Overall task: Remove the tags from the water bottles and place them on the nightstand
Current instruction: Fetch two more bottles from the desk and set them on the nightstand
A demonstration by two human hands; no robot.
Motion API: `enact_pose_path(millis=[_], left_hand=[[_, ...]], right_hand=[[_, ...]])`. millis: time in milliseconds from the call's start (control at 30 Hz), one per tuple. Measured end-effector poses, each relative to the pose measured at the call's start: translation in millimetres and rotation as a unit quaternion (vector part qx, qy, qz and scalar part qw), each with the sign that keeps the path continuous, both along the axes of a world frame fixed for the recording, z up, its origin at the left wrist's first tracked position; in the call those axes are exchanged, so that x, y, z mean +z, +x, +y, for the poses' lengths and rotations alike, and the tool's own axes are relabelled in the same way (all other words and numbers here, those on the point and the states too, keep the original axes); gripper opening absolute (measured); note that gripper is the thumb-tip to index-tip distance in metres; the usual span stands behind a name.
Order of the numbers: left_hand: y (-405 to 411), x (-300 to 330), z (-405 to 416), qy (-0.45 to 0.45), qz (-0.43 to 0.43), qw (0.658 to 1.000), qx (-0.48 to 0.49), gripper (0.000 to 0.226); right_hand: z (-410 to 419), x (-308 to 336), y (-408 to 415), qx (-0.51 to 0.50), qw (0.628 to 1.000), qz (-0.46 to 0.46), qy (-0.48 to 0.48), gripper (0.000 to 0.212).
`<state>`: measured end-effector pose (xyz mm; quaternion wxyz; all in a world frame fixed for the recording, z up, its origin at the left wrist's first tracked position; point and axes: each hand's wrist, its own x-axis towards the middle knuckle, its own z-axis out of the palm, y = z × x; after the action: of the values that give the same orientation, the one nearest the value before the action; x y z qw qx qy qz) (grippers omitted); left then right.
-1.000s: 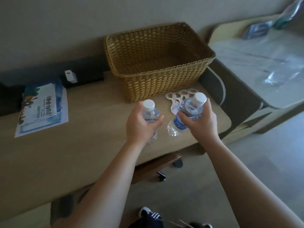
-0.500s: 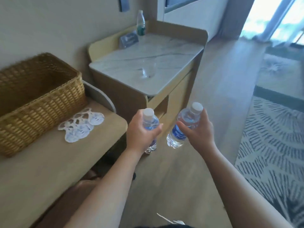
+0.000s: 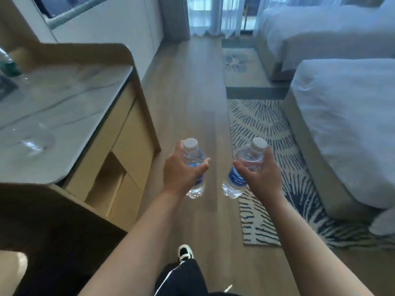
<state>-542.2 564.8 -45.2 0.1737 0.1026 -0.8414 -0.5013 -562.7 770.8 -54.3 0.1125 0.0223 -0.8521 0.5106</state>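
Note:
My left hand (image 3: 180, 171) grips a small clear water bottle (image 3: 193, 153) with a white cap and a blue label, held upright over the wooden floor. My right hand (image 3: 259, 178) grips a second bottle (image 3: 245, 167) of the same kind, tilted slightly, its blue label facing me. No tag shows on either neck. The two bottles are a hand's width apart. No nightstand is in view.
A marble-topped cabinet (image 3: 70, 99) stands at the left with a glass (image 3: 37, 139) and a green bottle (image 3: 8, 65) on it. Two white beds (image 3: 346, 116) line the right side, a patterned rug (image 3: 269, 129) beside them. Wooden floor (image 3: 192, 92) runs ahead to curtains. My shoe (image 3: 185, 252) is below.
The view has swung right, away from the desk with the basket and loose tags, toward the beds. Both hands still hold their bottles, now farther apart.

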Motion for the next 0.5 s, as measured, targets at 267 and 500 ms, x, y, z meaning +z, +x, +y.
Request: enact_pose_path(millis=[267,500], left_hand=[[-163.0,-21.1,32.2,-0.005,-0.010,0.998,-0.069,0.046],[-358.9,-20.0,23.8,-0.006,-0.009,0.995,-0.095,0.048]], right_hand=[[33.6,-23.3,-137.3,-0.064,0.998,-0.015,0.003,0.056],[28.3,-18.6,-315.4,-0.062,0.997,-0.054,-0.003,0.060]])
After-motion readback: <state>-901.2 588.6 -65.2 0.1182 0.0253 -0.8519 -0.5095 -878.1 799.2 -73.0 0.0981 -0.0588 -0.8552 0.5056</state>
